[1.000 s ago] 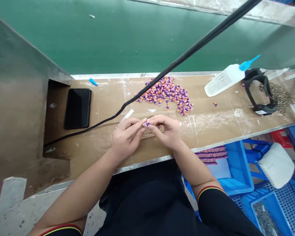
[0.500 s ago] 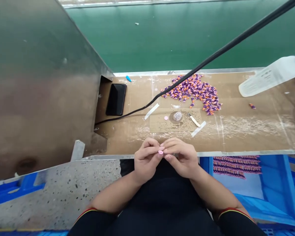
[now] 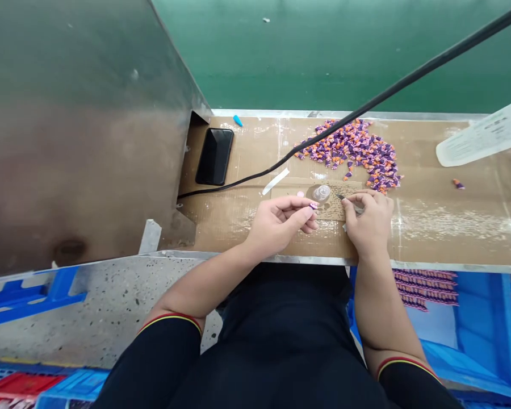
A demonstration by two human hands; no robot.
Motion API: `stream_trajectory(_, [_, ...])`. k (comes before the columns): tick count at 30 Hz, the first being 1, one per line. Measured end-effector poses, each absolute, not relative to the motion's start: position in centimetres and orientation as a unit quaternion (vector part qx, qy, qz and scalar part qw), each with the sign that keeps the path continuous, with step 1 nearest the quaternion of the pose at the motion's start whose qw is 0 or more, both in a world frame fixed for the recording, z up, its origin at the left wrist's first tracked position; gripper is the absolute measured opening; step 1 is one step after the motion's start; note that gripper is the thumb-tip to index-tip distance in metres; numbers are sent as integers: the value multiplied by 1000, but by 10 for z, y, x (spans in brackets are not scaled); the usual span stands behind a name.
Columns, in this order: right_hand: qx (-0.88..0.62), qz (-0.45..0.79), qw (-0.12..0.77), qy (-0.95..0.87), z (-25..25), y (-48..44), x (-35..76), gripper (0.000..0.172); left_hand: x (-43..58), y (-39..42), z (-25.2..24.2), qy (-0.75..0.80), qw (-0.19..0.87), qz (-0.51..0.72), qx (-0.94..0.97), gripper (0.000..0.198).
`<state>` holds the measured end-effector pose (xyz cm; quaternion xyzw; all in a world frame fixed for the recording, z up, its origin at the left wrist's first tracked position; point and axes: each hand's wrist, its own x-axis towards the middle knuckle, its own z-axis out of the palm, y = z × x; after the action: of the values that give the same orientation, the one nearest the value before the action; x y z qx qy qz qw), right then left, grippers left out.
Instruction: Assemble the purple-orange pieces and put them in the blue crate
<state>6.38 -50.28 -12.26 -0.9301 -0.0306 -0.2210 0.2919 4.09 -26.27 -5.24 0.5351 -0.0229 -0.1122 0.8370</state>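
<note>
Head view, looking down on a cardboard-covered workbench, which serves as the reference for everything here. The person's left hand is over the bench's near half, its thumb and fingertips closed in a pinch on a tiny pink-and-purple piece. The right hand rests just beside it on the bench, gripping a slender pointed tool between thumb and fingers; its tip points toward the left hand but does not touch the piece.

Between the hands and just behind them on the bench stand a small clear plastic bottle and, nearby, a flat pink disc. A white paper strip lies close to the disc. Farther back on the bench is a heap of purple, orange and pink pieces, with a black cable running across the bench and over the heap. A black smartphone lies face up at the bench's left end. A white squeeze bottle lies at the right end, its printed label too small to read. Below the bench's front edge, a blue plastic crate holds strips of purple-and-pink pieces.
</note>
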Motion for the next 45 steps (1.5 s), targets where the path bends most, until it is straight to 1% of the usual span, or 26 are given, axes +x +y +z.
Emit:
stream_trajectory(3, [-918,-247,310,-22,-121,-501,62,17,58,-264,-49,-51,827,-167,535,42])
stream_trajectory(8, [-861,-322,394,10,-121,-499,56,19,74,-269,-61,-40,816,-222,532,50])
stream_trajectory(10, [-850,-326,413,-23,-119,-495,52,16,74,-271,-69,-6,819,-239,522,53])
stream_trajectory(13, [-830,-327,442,-90,-111,-483,45,5,70,-273,-77,34,824,-269,497,54])
stream_trajectory(17, [-801,-272,516,-136,-99,-462,35,9,62,-273,-81,50,828,-299,472,54])
stream_trajectory(20, [-777,-266,552,-144,-96,-449,32,10,59,-273,-82,40,833,-297,465,53])
stream_trajectory(23, [-762,-270,566,-161,-98,-444,34,10,58,-272,-77,28,833,-299,465,51])
stream_trajectory(28, [-764,-261,558,-192,-100,-446,35,9,58,-270,-68,-13,827,-315,466,47])
stream_trajectory(32, [-774,-266,547,-178,-101,-446,33,8,56,-269,-69,-14,827,-273,491,43])
stream_trajectory(36, [-768,-282,553,-159,-101,-444,32,9,54,-269,-74,-27,830,-213,514,36])
stream_trajectory(38, [-766,-287,550,-169,-100,-443,32,10,53,-270,-77,-45,831,-168,528,30])
stream_trajectory(42, [-765,-291,539,-198,-100,-443,32,13,51,-271,-81,-105,821,-58,559,10])
stream_trajectory(45, [-758,-302,538,-211,-101,-443,32,14,49,-269,-84,-149,785,1,602,6])
